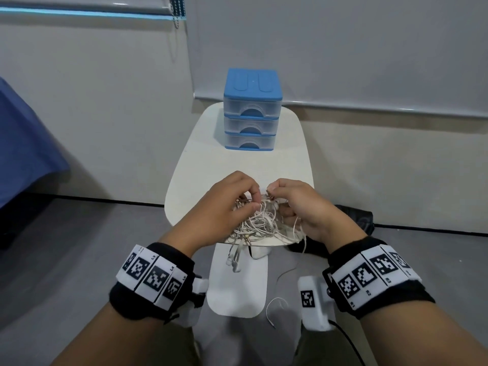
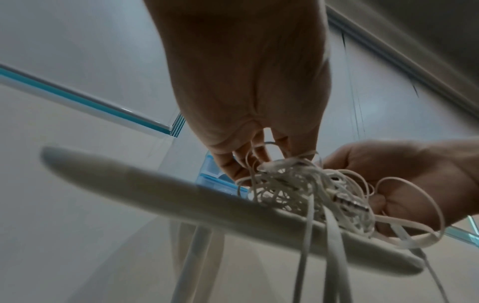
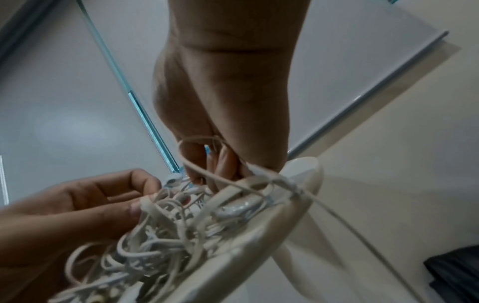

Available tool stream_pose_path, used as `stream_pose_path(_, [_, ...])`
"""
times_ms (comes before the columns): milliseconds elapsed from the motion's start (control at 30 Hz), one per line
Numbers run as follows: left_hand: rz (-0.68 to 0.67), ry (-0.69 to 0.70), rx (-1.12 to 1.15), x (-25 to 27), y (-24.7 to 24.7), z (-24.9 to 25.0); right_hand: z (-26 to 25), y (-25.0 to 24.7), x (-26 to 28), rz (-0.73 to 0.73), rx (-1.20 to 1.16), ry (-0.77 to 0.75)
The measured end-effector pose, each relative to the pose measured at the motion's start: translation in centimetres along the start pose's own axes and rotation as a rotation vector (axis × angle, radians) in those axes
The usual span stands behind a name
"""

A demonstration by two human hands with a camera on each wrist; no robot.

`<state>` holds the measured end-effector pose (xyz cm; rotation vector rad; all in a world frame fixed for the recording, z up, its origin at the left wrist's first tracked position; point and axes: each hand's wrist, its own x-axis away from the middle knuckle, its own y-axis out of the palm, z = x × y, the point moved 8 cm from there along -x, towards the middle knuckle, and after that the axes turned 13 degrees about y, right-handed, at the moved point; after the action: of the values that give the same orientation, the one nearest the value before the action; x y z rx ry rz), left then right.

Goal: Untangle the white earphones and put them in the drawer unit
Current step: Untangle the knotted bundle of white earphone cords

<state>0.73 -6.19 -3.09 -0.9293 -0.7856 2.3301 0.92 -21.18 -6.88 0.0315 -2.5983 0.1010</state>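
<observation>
From the head camera, two hands work in the middle of the frame. The left hand (image 1: 227, 204) and the right hand (image 1: 303, 207) each have curled fingers, and both pinch cords at the top of one tangled pile of white earphones (image 1: 260, 223). The pile lies on the near edge of the small white counter (image 1: 208, 159), just under and between the two hands. A few ends with ear pieces hang down over the edge, below the middle of the frame. How many earphone sets are in the pile cannot be told. One drawer unit (image 1: 251, 112) with a blue top stands at the far end of the counter, above the hands in the frame and well apart from them. It has three see-through drawers, all pushed in. What is inside them cannot be seen.

From the left wrist camera, the left hand (image 2: 246, 86) fills the upper middle. Its fingers (image 2: 233, 166) curl down and nip cords at the top of the earphones (image 2: 298, 188). The right hand (image 2: 404, 174) sits at the right side, with cords looping round it. One metal plug sticks out of the pile toward the right.

From the right wrist camera, the right hand (image 3: 225, 98) reaches down from the top. Its fingers (image 3: 225, 164) are bent round a cord. The left hand (image 3: 85, 205) comes in from the lower left and pinches the earphones (image 3: 168, 231), which lie on the counter (image 3: 246, 246) edge.
</observation>
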Motion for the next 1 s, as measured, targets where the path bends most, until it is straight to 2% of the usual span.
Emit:
stream_pose_path(67, [0.071,-0.058,0.019,0.2,-0.3,-0.4,0.0,0.0,0.0,0.009,-0.142,0.007])
stream_pose_path(167, [0.126,-0.161,0.105,0.4,-0.3,-1.0,-0.6,0.1,0.3,-0.023,-0.203,-0.039])
stream_pose_path(300, [0.143,-0.181,0.191,-0.2,-0.1,-0.8,-2.0,0.5,1.3,-0.118,-0.263,-0.112])
stream_pose_path(367, [0.164,-0.192,0.27,-0.6,-0.4,-0.9,-2.6,0.7,1.7,-0.118,-0.262,-0.139])
stream_pose_path(567, [0.066,-0.371,0.474,-1.2,-0.5,-2.0,-2.6,1.5,1.4,-0.117,-0.282,-0.183])
stream_pose_path(667, [0.056,-0.413,0.453,-1.2,-1.2,-2.3,-2.8,1.9,1.3,-0.127,-0.309,-0.199])
stream_pose_path(900, [0.034,-0.399,0.408,-1.4,-1.9,-1.9,-4.0,2.1,1.5,-0.138,-0.18,-0.272])
stream_pose_path(1000, [0.044,-0.371,0.4,-1.9,-2.3,-1.7,-5.0,1.4,1.7,-0.112,-0.006,-0.307])
